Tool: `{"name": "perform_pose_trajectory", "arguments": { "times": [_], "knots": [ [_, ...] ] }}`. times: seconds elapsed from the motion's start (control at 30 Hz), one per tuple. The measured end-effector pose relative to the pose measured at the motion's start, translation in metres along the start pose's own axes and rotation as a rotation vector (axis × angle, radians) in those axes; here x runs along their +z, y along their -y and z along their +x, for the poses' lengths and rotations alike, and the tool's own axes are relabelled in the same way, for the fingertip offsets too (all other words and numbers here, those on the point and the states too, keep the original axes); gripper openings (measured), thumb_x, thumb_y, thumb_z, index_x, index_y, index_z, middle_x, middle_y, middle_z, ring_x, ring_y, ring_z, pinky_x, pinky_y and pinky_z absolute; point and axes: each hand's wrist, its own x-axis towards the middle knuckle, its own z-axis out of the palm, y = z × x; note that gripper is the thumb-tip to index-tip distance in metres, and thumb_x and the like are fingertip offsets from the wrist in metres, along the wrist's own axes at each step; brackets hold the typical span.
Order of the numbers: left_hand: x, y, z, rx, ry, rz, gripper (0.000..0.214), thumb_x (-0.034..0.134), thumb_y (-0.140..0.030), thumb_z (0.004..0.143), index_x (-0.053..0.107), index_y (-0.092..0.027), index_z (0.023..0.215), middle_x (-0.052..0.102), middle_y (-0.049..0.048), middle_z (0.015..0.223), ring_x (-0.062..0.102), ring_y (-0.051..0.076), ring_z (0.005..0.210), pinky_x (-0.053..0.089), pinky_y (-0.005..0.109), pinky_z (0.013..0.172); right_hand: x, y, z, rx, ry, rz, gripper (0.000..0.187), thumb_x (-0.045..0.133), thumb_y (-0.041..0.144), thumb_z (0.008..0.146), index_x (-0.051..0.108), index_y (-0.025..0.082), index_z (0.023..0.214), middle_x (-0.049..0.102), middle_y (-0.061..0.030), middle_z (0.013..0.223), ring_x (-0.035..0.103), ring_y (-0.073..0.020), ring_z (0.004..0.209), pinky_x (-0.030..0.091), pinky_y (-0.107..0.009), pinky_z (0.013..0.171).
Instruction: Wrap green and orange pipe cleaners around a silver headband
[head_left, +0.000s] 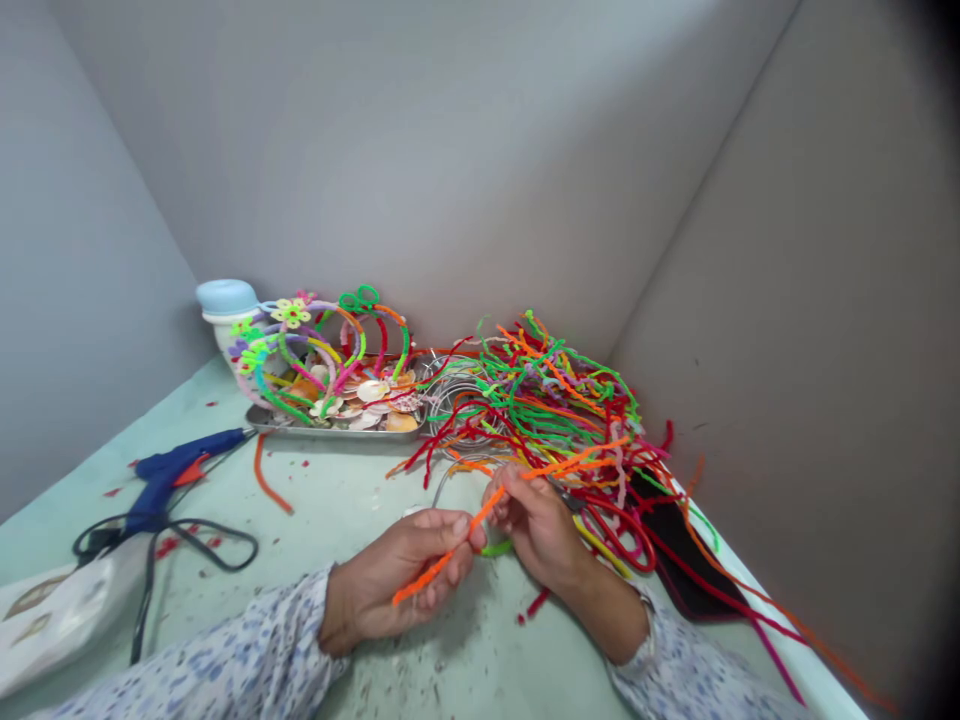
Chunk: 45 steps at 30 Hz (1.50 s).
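An orange pipe cleaner point(429, 577) runs slantwise through both hands, low over the table. My left hand point(409, 565) pinches it near its lower end, thumb on top. Further up, my right hand point(536, 520) grips it between thumb and fingers; beyond that hand it stretches toward the pile of coloured pipe cleaners point(555, 385). Behind and between the hands shows part of a thin metal hoop point(442, 485), with a bright green piece point(496, 549) below it. My hands hide the rest of the hoop, and I cannot tell whether either hand touches it.
A metal tray point(337, 432) holds shells and decorated headbands point(330, 345), beside a blue-lidded white container point(227, 300). Coiled bare hoops point(461, 410) lie by the pile. At left are a blue glue gun point(161, 475), its black cord and a white packet point(71, 610). A dark flat object point(686, 560) lies right.
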Motion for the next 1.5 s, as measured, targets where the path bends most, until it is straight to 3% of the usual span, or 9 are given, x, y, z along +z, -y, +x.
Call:
{"name": "perform_pose_trajectory", "arguments": {
  "times": [0.2, 0.33, 0.4, 0.5, 0.7, 1.0, 1.3, 1.5],
  "knots": [
    [-0.001, 0.003, -0.001, -0.016, 0.033, 0.009, 0.015, 0.065, -0.024, 0.083, 0.065, -0.01, 0.081, 0.059, -0.0017, 0.047, 0.049, 0.005, 0.028, 0.036, 0.011, 0.029, -0.009, -0.002, 0.001, -0.038, 0.089, -0.094, 0.041, 0.067, 0.05, 0.079, 0.057, 0.016, 0.058, 0.054, 0.0019, 0.052, 0.047, -0.0098, 0.049, 0.035, -0.023, 0.052],
    [-0.001, 0.004, -0.002, -0.047, 0.073, 0.019, 0.025, 0.063, -0.033, 0.084, 0.066, -0.01, 0.09, 0.069, 0.0067, 0.063, 0.064, 0.011, 0.043, 0.049, 0.015, 0.04, -0.015, -0.001, 0.0, -0.03, 0.187, -0.219, 0.04, 0.065, 0.05, 0.081, 0.058, 0.016, 0.06, 0.056, 0.0012, 0.051, 0.046, -0.0106, 0.048, 0.033, -0.024, 0.051],
    [-0.001, 0.004, 0.0, -0.032, 0.05, 0.022, 0.029, 0.063, -0.036, 0.085, 0.066, -0.009, 0.095, 0.07, 0.0078, 0.07, 0.065, 0.011, 0.049, 0.051, 0.016, 0.045, -0.014, -0.001, -0.002, -0.014, 0.228, -0.25, 0.039, 0.066, 0.049, 0.08, 0.057, 0.017, 0.061, 0.057, 0.0013, 0.052, 0.047, -0.0111, 0.049, 0.034, -0.024, 0.051],
    [-0.003, 0.005, 0.003, 0.021, -0.023, 0.06, 0.024, 0.066, -0.033, 0.084, 0.065, -0.009, 0.091, 0.066, 0.003, 0.063, 0.06, 0.007, 0.044, 0.048, 0.013, 0.044, -0.012, -0.002, -0.005, -0.002, 0.28, -0.33, 0.038, 0.065, 0.05, 0.081, 0.058, 0.017, 0.063, 0.059, 0.0007, 0.057, 0.049, -0.0115, 0.051, 0.036, -0.025, 0.053],
    [-0.007, 0.009, 0.009, 0.071, -0.101, 0.142, 0.023, 0.068, -0.031, 0.082, 0.058, -0.014, 0.072, 0.059, -0.0036, 0.05, 0.048, 0.003, 0.032, 0.034, 0.01, 0.033, -0.016, -0.01, 0.001, 0.008, 0.09, -0.27, 0.044, 0.063, 0.056, 0.08, 0.055, 0.017, 0.062, 0.053, 0.0032, 0.051, 0.049, -0.0097, 0.045, 0.034, -0.022, 0.047],
    [-0.009, 0.008, 0.009, 0.042, -0.117, 0.169, 0.023, 0.068, -0.035, 0.082, 0.061, -0.013, 0.079, 0.059, -0.0045, 0.049, 0.045, 0.003, 0.031, 0.032, 0.011, 0.033, -0.012, -0.009, 0.005, -0.033, -0.151, -0.246, 0.049, 0.066, 0.061, 0.074, 0.053, 0.016, 0.058, 0.051, 0.0041, 0.048, 0.047, -0.0079, 0.042, 0.034, -0.019, 0.042],
    [0.005, 0.004, 0.0, 0.026, -0.069, 0.102, 0.02, 0.071, -0.03, 0.079, 0.064, -0.011, 0.079, 0.052, -0.0061, 0.043, 0.038, 0.002, 0.027, 0.027, 0.012, 0.031, -0.013, -0.008, 0.004, -0.105, -0.102, -0.143, 0.042, 0.064, 0.053, 0.081, 0.056, 0.017, 0.061, 0.053, 0.0033, 0.051, 0.048, -0.009, 0.046, 0.038, -0.021, 0.048],
    [0.004, 0.007, 0.0, 0.004, -0.008, 0.118, 0.022, 0.063, -0.032, 0.085, 0.065, -0.011, 0.087, 0.067, 0.0046, 0.061, 0.059, 0.01, 0.04, 0.042, 0.016, 0.038, -0.017, -0.009, 0.002, -0.08, -0.029, -0.277, 0.046, 0.059, 0.057, 0.084, 0.055, 0.017, 0.061, 0.052, 0.003, 0.05, 0.046, -0.0093, 0.045, 0.034, -0.021, 0.046]
  ]
}}
